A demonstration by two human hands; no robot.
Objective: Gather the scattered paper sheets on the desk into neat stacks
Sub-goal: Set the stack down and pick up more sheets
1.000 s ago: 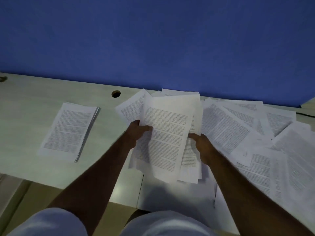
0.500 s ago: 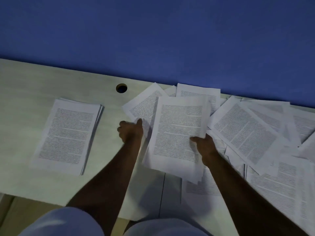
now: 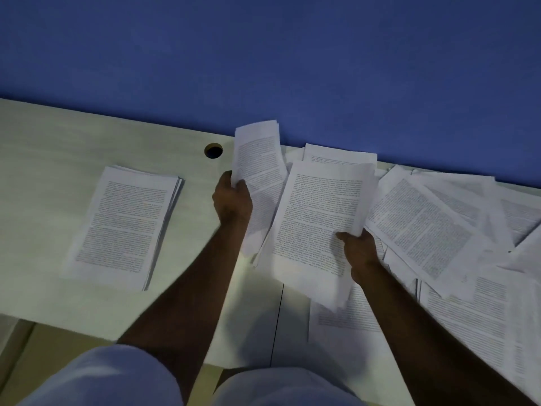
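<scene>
Left hand gripping one lifted sheet, right hand pinching a held bundle above the worktop. Neat stack left; scattered sheets right.

Office: desk, cable hole

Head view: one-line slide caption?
Left hand lifts a sheet, right hand holds gathered pages, beside one finished stack.

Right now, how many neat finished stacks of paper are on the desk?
1: the squared stack lies left of the left hand, below the cable hole. The sheets on the right remain scattered.
</scene>
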